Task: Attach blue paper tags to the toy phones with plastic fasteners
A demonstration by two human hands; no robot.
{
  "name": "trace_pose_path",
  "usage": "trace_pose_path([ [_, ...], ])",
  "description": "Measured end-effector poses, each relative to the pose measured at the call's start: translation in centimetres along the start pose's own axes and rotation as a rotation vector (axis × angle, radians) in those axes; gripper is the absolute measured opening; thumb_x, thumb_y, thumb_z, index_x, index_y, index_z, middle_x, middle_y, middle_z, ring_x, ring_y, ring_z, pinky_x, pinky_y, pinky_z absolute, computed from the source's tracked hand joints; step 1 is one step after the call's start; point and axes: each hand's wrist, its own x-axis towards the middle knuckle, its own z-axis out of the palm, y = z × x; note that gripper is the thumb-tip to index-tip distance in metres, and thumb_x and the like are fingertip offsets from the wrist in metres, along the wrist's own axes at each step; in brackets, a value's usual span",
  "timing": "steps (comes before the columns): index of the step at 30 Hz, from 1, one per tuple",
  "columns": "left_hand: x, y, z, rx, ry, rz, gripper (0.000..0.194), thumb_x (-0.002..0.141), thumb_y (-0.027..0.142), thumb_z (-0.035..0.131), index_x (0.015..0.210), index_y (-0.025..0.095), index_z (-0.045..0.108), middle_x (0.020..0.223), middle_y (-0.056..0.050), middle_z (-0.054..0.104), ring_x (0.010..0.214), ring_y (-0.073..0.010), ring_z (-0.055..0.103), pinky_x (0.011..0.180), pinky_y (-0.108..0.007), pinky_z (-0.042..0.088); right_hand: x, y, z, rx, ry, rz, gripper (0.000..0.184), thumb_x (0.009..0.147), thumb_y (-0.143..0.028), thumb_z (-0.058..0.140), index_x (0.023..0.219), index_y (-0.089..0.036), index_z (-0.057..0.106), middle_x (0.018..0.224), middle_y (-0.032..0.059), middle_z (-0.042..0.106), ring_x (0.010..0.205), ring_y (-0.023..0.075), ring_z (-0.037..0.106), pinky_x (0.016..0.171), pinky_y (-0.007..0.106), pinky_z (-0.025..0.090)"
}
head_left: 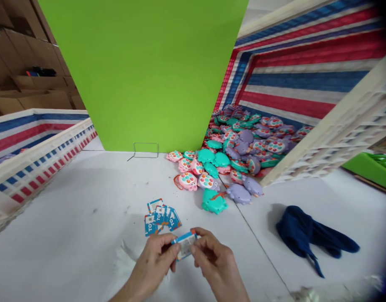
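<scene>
We've got both hands pinched on one small tag low over the counter, left hand gripping its left edge and right hand its right, fingers curled in tight. A little stack of tags sits just beyond, with the toy pile further back.

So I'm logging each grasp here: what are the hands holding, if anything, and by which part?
Both hands hold one small printed card: the left hand pinches its left edge and the right hand its right edge, just above the white table.
</scene>
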Motion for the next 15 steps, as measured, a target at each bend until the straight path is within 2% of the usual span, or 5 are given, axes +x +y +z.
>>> trace_pose_path([
  [4, -0.2, 1.0, 0.1, 0.097, 0.018, 0.027, 0.033, 0.080, 0.041, 0.041, 0.065, 0.015, 0.054, 0.050, 0.002, 0.045, 0.049, -0.0112, 0.041, 0.047, -0.021, 0.028, -0.1, 0.1, 0.2, -0.012, -0.024, -0.023, 0.026, 0.071, -0.034, 0.056, 0.052, -0.017, 0.046, 0.070, 0.0018, 0.056, 0.046, 0.0076, 0.036, 0.042, 0.022, 0.029],
  [8, -0.3, 1.6, 0.2, 0.251, 0.046, 0.082, 0.031, 0.083, 0.033, 0.036, 0.063, 0.016, 0.053, 0.056, 0.001, 0.044, 0.054, -0.0124, 0.041, 0.050, -0.022, 0.029, 0.2, 0.0, 0.1, -0.084, -0.063, 0.038, 0.023, 0.072, -0.033, 0.053, 0.056, -0.017, 0.048, 0.048, -0.0053, 0.042, 0.040, 0.0069, 0.033, 0.038, 0.021, 0.024],
  [11, -0.6, 1.3, 0.3, 0.356, 0.006, 0.198, 0.029, 0.084, 0.030, 0.036, 0.066, 0.018, 0.055, 0.067, -0.002, 0.050, 0.064, -0.0143, 0.046, 0.060, -0.022, 0.034, 0.3, -0.7, 0.2, -0.058, -0.032, 0.071, 0.019, 0.070, -0.028, 0.052, 0.056, -0.016, 0.049, 0.064, 0.0002, 0.055, 0.038, 0.0050, 0.040, 0.036, 0.019, 0.028],
  [13, -0.9, 0.9, 0.3, 0.292, -0.018, 0.209, 0.028, 0.082, 0.035, 0.039, 0.066, 0.019, 0.056, 0.068, -0.002, 0.052, 0.065, -0.0151, 0.047, 0.062, -0.021, 0.036, 0.0, -1.1, 0.5, -0.002, 0.004, 0.059, 0.015, 0.067, -0.023, 0.052, 0.054, -0.016, 0.049, 0.072, 0.0025, 0.057, 0.041, 0.0057, 0.045, 0.038, 0.018, 0.033],
  [15, -0.5, 0.3, 0.4, 0.140, -0.013, 0.106, 0.030, 0.079, 0.043, 0.043, 0.063, 0.021, 0.056, 0.060, 0.000, 0.049, 0.058, -0.0145, 0.044, 0.057, -0.021, 0.037, -0.3, -0.8, 1.1, 0.045, 0.008, 0.059, 0.010, 0.063, -0.018, 0.052, 0.053, -0.017, 0.049, 0.055, -0.0024, 0.050, 0.041, 0.0074, 0.045, 0.038, 0.017, 0.035],
])
